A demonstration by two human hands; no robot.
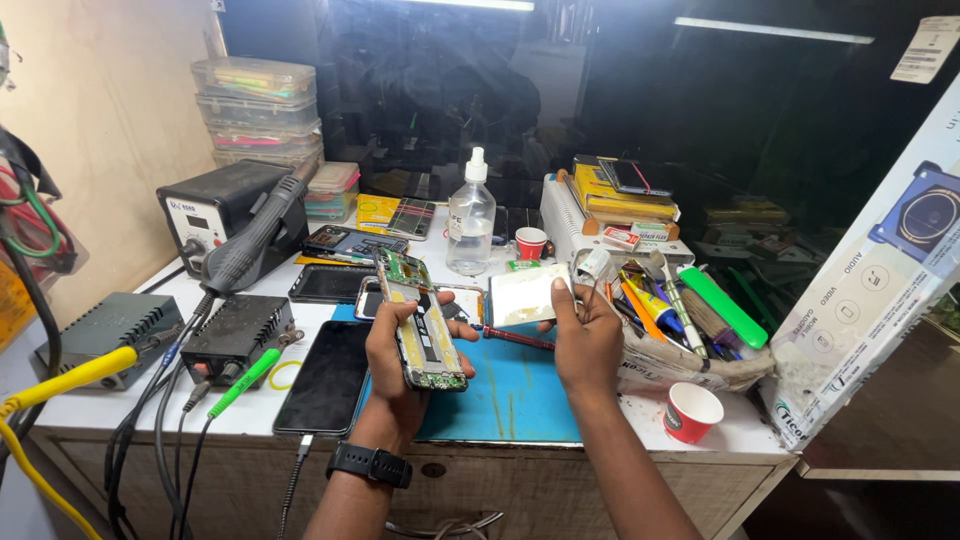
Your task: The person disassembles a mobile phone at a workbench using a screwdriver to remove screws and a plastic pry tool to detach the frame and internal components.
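Cluttered and dimly backed by dark glass, the white workbench (700, 430) is carrying a blue mat (520, 395) at its middle. Over that mat the left hand (400, 350) is clasping an opened phone (425, 335) — its long axis running away from the person, circuit side up. Just to the right, the right hand (585, 335) is pinching tweezers (588, 290), tips upward, beside a white panel (525, 295) — the nearer hand to it.

Opened phone (428, 335) is showing bare metal framing and green circuit board, matt. Blue work mat (520, 395) is looking like smooth rubber, scuffed. Black phone (326, 378) beside it is presenting glossy glass. Red cup (691, 410) is appearing as paper.
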